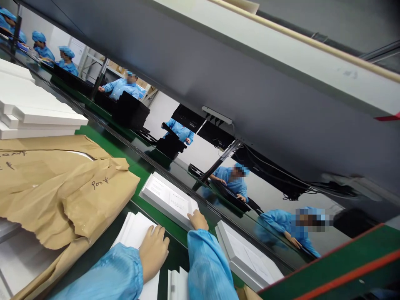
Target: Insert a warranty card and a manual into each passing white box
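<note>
White box (168, 199) on belt (103, 139); paper bag (62, 187) left; paper stack (134, 229) before it.

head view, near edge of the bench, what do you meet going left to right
crumpled brown paper → stack of white sheets → left hand resting flat on those sheets → right hand touching the corner of a white box → second white box

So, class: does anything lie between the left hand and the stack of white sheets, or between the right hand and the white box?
Nothing visible: the left hand rests flat on the stack of white sheets, and the right hand touches the white box at its near corner.
</note>
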Demonstrator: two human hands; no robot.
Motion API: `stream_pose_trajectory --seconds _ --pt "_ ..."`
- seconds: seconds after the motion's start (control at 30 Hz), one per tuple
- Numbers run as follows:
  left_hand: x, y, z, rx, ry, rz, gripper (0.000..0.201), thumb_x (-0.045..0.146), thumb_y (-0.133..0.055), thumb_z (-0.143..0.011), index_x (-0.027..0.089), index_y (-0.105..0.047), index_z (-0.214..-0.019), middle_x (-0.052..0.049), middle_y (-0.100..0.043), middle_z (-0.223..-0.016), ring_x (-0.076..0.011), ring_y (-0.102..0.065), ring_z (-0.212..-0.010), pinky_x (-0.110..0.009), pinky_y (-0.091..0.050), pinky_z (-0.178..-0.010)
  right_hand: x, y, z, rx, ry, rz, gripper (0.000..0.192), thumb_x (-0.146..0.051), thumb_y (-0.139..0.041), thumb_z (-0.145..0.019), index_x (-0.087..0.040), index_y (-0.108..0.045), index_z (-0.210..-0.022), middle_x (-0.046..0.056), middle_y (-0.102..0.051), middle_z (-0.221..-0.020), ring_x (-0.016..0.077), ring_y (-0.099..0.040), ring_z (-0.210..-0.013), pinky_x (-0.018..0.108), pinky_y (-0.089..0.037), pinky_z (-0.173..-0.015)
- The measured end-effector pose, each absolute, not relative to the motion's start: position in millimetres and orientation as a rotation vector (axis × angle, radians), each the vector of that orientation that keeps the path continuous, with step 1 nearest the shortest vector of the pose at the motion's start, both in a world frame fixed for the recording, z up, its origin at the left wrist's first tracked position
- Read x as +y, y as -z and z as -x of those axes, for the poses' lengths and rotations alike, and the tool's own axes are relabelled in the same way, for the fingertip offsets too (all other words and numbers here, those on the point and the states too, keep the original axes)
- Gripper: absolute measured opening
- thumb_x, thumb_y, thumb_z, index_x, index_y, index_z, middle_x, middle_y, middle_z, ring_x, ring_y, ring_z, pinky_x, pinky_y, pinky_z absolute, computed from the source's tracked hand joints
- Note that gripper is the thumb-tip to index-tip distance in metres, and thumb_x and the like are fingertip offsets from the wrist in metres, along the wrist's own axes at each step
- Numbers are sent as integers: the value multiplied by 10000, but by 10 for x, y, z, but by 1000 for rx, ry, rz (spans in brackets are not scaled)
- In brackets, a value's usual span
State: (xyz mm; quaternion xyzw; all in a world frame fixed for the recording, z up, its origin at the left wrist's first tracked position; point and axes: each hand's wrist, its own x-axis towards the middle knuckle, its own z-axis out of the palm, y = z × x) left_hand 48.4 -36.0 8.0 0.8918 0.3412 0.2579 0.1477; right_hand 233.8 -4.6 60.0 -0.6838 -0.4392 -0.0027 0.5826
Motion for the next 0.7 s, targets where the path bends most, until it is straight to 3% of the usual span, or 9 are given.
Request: stream_pose_trajectory --seconds 0.17,0.3,0.37,0.53,0.7 --pt "-355 -45 -489 969 -792 -2536 234 194 -433 -722 118 -524 -923 -152 -437 -1134 -254 -353 -1085 -414 -243 -896 -160 -760 -2220 -1221 56 1764 191 -211 -599 -533 -271 -486 -391 -79 -312 -352 58 -303 -302 247 -154 -399" --pt "-171 -158 -345 886 -812 -2384 267 160 -428 -707 153 -498 -965 -91 -473 -1073 -185 -418 -1022 -286 -340 -836 -392 -819 -2028 -1365 0 1850 32 -273 -561 -568 -297 -577 -554 -37 -425 -407 87 -377 -357 243 -195 -410" --pt "-6 -253 -203 913 -810 -2307 265 155 -393 -726 153 -491 -972 -69 -505 -1004 -154 -469 -946 -251 -362 -800 -572 -771 -1881 -1445 -68 1873 70 -306 -523 -608 -283 -587 -625 -15 -489 -461 117 -441 -432 243 -247 -436" --pt "198 -370 116 1237 -774 -2296 278 229 -345 -760 183 -471 -1004 -60 -518 -979 -173 -502 -877 -286 -382 -738 -1102 -407 -1386 -1636 -289 1934 130 -326 -495 -650 -234 -490 -560 -30 -495 -479 151 -465 -472 255 -305 -466" --pt "-129 -197 43 1549 -656 -2525 265 179 -346 -752 105 -516 -941 -125 -542 -935 -243 -457 -924 -375 -338 -762 -1386 -118 -1145 -1580 -340 2044 113 -306 -526 -626 -290 -431 -567 -17 -515 -494 189 -490 -491 278 -310 -440"
